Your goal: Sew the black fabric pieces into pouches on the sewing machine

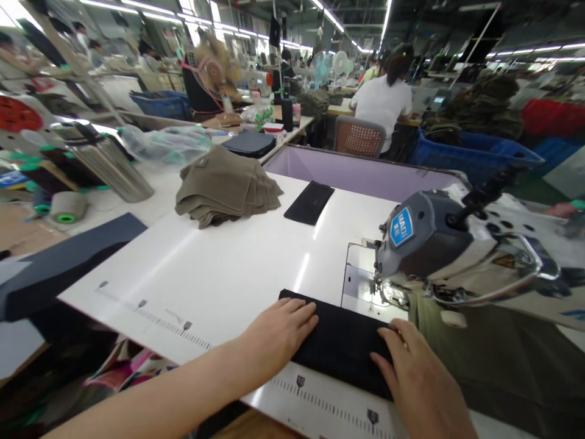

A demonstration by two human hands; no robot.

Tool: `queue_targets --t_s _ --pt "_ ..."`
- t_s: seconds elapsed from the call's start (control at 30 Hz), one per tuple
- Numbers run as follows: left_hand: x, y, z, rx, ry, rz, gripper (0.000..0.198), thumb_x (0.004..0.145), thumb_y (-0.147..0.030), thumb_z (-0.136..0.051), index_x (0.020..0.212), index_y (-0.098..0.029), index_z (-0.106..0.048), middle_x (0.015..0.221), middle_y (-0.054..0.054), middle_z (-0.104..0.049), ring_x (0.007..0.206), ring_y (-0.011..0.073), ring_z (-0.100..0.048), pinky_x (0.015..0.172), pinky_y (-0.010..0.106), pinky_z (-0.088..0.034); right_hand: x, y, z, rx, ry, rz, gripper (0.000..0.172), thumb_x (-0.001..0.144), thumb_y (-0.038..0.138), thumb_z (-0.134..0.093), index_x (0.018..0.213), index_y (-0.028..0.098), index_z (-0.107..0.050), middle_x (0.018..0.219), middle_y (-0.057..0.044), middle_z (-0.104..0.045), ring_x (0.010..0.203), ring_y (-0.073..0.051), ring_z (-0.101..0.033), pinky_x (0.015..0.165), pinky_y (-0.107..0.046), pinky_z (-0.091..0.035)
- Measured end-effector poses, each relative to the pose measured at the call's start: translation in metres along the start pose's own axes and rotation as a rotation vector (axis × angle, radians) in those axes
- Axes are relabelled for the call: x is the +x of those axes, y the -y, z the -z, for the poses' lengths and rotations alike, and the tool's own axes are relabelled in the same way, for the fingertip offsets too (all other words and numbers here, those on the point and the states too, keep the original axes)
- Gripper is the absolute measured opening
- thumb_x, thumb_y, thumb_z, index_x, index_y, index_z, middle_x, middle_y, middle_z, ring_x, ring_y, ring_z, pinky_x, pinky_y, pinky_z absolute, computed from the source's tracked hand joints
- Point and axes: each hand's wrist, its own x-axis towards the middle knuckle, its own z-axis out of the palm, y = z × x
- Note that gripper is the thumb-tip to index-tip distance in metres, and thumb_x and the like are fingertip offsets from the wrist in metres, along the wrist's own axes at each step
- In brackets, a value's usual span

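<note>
Black cloth [342, 346] is lying beside the sewing machine [427, 238]. Flat left hand [275, 332] is touching one end; half-curled right hand [418, 369], grip unclear, the other.

black cloth [338, 342]: partly hidden by fingers [395, 342] | distant workers [148, 59]: blurred

Left grip [280, 331], right grip [419, 367] touching black cloth [340, 344].
</note>
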Motion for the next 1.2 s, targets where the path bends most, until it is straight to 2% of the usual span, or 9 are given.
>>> queue_targets --t_s 0.1,0.23,0.37,0.57,0.67,0.8,0.93,1.07,1.2 --pt "0.014 -0.010 0.006 0.022 0.075 0.075 0.039 0.084 -0.020 -0.048 0.122 -0.014 -0.045 0.102 0.008 -0.060 0.087 0.0223 -0.056 0.077 0.036 -0.043 0.005 0.004 -0.006 0.092 -0.037 0.245 0.043 0.084 0.006 -0.023 0.109 0.016 -0.056 0.114 -0.012 -0.056 0.102 -0.022 -0.054 0.079 -0.035 -0.049" --pt "0.033 -0.033 0.005 0.085 0.131 0.154 0.026 0.085 -0.030 -0.049 0.097 -0.010 -0.061 0.088 0.010 -0.061 0.083 0.0249 -0.055 0.068 0.037 -0.045 0.010 0.008 -0.014 0.145 -0.068 0.383 0.040 0.079 0.001 -0.029 0.100 0.015 -0.061 0.107 -0.008 -0.062 0.098 -0.019 -0.057 0.083 -0.032 -0.047" --pt "0.034 -0.046 -0.020 0.134 0.025 0.092 0.032 0.087 -0.025 -0.043 0.106 -0.003 -0.058 0.113 0.018 -0.055 0.110 0.0286 -0.045 0.091 0.040 -0.038 0.009 0.010 -0.026 0.087 -0.110 0.409 0.030 0.083 0.021 -0.040 0.106 0.011 -0.057 0.104 -0.012 -0.062 0.095 -0.023 -0.057 0.081 -0.036 -0.047" --pt "0.021 -0.037 -0.036 -0.021 -0.092 0.170 0.052 0.091 -0.036 -0.035 0.134 -0.009 -0.028 0.141 0.015 -0.027 0.130 0.0269 -0.023 0.105 0.038 -0.025 0.005 0.008 -0.041 0.014 -0.141 0.438 0.044 0.080 0.029 -0.045 0.120 0.012 -0.048 0.123 -0.015 -0.050 0.112 -0.028 -0.046 0.084 -0.040 -0.042" --pt "0.016 -0.026 -0.029 -0.078 -0.041 0.152 0.061 0.088 -0.046 -0.039 0.135 -0.009 -0.026 0.143 0.015 -0.018 0.132 0.0263 -0.014 0.107 0.038 -0.022 0.004 0.008 -0.042 0.002 -0.113 0.420 0.046 0.081 0.032 -0.045 0.123 0.014 -0.046 0.127 -0.015 -0.047 0.116 -0.030 -0.043 0.086 -0.045 -0.039" --pt "-0.007 0.005 -0.029 -0.008 0.014 0.264 0.081 0.078 -0.060 -0.046 0.135 -0.008 -0.024 0.141 0.019 -0.021 0.131 0.0287 -0.019 0.104 0.046 -0.024 0.002 0.012 -0.036 0.024 -0.001 0.341 0.047 0.081 0.032 -0.048 0.126 0.019 -0.044 0.132 -0.014 -0.042 0.119 -0.032 -0.039 0.088 -0.053 -0.036" --pt "-0.033 0.025 -0.030 0.225 -0.179 0.390 0.070 0.080 -0.057 -0.044 0.129 -0.006 -0.037 0.137 0.023 -0.029 0.126 0.0369 -0.027 0.096 0.054 -0.032 0.003 0.018 -0.025 0.120 0.175 0.208 0.048 0.082 0.032 -0.050 0.129 0.025 -0.040 0.138 -0.009 -0.035 0.124 -0.031 -0.033 0.094 -0.059 -0.029" --pt "-0.030 -0.002 -0.021 0.161 -0.203 0.127 0.039 0.088 -0.022 -0.043 0.127 -0.018 -0.041 0.127 0.012 -0.048 0.109 0.0254 -0.050 0.089 0.041 -0.043 0.006 0.023 -0.013 0.242 0.252 0.084 0.042 0.085 0.030 -0.048 0.127 0.028 -0.042 0.138 -0.006 -0.035 0.128 -0.028 -0.026 0.099 -0.057 -0.024" --pt "0.003 -0.024 -0.012 0.059 -0.040 0.076 0.038 0.083 -0.031 -0.053 0.116 -0.013 -0.053 0.110 0.012 -0.059 0.096 0.0263 -0.056 0.083 0.041 -0.047 0.003 0.022 0.000 0.288 0.243 -0.049 0.040 0.087 0.037 -0.046 0.124 0.024 -0.047 0.135 -0.011 -0.039 0.128 -0.029 -0.026 0.100 -0.053 -0.027"
